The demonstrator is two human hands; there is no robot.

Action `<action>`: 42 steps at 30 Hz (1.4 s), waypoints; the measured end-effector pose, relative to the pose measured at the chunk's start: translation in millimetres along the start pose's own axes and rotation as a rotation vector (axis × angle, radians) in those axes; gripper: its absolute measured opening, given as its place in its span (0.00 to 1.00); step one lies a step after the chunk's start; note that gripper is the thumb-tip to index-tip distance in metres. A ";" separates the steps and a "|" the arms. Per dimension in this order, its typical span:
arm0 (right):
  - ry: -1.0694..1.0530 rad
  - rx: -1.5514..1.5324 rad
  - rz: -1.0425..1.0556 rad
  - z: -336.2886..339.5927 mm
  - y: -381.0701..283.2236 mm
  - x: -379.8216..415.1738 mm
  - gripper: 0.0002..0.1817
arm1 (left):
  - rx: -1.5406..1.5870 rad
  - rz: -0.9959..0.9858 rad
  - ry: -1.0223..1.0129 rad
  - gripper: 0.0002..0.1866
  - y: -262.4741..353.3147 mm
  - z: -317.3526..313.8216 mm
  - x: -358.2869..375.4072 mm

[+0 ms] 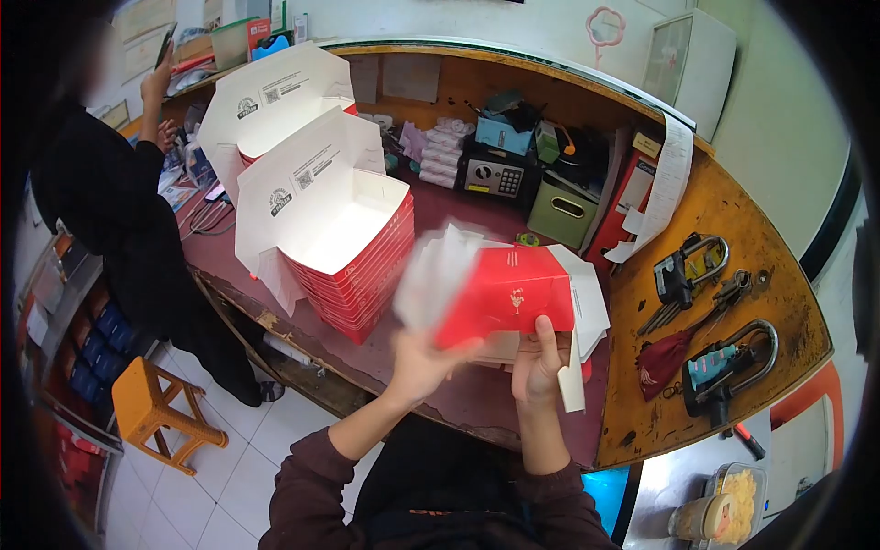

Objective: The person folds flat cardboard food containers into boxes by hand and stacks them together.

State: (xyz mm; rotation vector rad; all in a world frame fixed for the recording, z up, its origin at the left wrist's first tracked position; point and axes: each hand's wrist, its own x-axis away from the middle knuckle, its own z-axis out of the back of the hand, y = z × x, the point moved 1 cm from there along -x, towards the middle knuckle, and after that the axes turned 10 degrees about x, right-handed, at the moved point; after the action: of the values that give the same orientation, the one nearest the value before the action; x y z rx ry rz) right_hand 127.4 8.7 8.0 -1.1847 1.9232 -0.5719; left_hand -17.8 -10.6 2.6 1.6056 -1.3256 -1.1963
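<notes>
A red cardboard box (513, 291) with white flaps is held up in front of me, its left side smeared by motion. My left hand (426, 367) grips its lower left corner. My right hand (541, 360) has its thumb against the lower right of the red side. Behind and below the box are white and red card pieces (588, 302), partly hidden. To the left stands a tall stack of nested red boxes (362, 275), white inside, with the top lid raised. Another stack (275, 96) with an open lid is behind it.
A person in dark clothes (128, 211) stands at the left, holding a phone. An orange stool (170, 412) is on the tiled floor. Padlocks (733, 371) and keys lie on the wooden counter (632, 422) at right. A safe (495, 177) stands at the back.
</notes>
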 end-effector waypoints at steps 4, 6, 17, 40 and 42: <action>0.009 -0.041 0.011 -7.2 8.9 9.1 0.20 | 0.115 0.018 0.052 0.07 4.4 -8.0 2.0; 0.009 -0.080 0.000 -6.8 13.3 11.4 0.25 | 0.204 0.046 0.065 0.07 7.1 -14.3 3.7; 0.043 0.003 0.022 4.1 9.4 11.8 0.20 | 0.357 0.296 0.020 0.06 17.6 -20.5 7.8; -0.062 0.119 0.127 4.4 3.3 21.0 0.21 | 0.409 0.618 -0.129 0.08 24.5 -7.8 21.4; -0.060 0.115 0.115 4.5 8.5 24.7 0.21 | 0.432 0.602 -0.114 0.08 24.1 -9.4 19.8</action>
State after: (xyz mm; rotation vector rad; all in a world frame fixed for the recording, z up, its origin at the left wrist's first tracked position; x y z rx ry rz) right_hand 120.3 -9.2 -10.3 -1.0010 1.8680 -0.5713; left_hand -15.4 -35.2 23.9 1.2646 -2.0580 -0.6642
